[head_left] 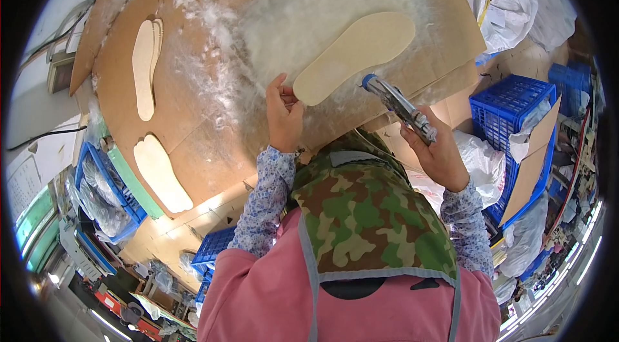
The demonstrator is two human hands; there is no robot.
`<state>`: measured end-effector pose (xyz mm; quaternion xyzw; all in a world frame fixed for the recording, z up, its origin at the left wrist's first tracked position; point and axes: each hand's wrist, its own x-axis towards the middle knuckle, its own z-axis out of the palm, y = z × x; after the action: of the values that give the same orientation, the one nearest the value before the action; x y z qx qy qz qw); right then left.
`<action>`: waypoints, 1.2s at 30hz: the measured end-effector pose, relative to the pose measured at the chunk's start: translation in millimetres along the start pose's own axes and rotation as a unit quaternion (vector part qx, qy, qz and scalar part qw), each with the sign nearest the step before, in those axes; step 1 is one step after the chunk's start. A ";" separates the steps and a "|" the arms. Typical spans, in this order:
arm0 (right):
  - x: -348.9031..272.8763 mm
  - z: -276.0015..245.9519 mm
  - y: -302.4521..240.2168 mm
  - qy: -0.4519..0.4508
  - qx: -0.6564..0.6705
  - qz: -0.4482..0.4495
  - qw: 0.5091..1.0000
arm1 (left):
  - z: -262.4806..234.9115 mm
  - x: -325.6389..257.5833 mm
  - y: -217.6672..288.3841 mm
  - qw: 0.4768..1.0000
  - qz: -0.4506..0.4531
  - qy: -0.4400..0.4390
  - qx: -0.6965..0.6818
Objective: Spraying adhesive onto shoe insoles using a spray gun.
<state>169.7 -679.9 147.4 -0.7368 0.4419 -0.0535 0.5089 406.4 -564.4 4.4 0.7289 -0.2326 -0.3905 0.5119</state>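
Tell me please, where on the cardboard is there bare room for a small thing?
Bare cardboard lies between the lower insoles and the left hand, and between the big insole and the cardboard's right edge. Crowded: the left hand at that insole, the right hand with the spray gun nearby.

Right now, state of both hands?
Left hand: closed, fingers pinching the narrow near end of the beige insole.
Right hand: closed around a silver, blue-tipped spray gun.

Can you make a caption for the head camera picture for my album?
Left hand at the narrow end of a cream insole, right hand gripping a silver blue-tipped tool.
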 end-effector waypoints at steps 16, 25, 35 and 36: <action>18.0 -29.6 30.6 0.129 -0.021 -0.030 0.991 | 0.4 -0.8 2.3 1.000 0.006 -0.010 0.001; 17.9 -39.2 35.7 0.172 -0.029 0.013 0.985 | -0.2 -1.3 3.9 1.000 0.006 -0.017 -0.012; 3.0 -15.3 17.0 0.094 -0.010 0.026 0.995 | -4.2 -1.3 1.9 0.999 0.015 -0.031 -0.029; 2.2 -12.8 15.9 0.086 0.005 0.019 0.996 | -4.3 -1.4 2.2 0.999 0.009 -0.033 -0.031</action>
<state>154.8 -691.9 140.0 -0.7181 0.4980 -0.1093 0.4737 409.2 -561.8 7.6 0.6977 -0.2435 -0.4166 0.5295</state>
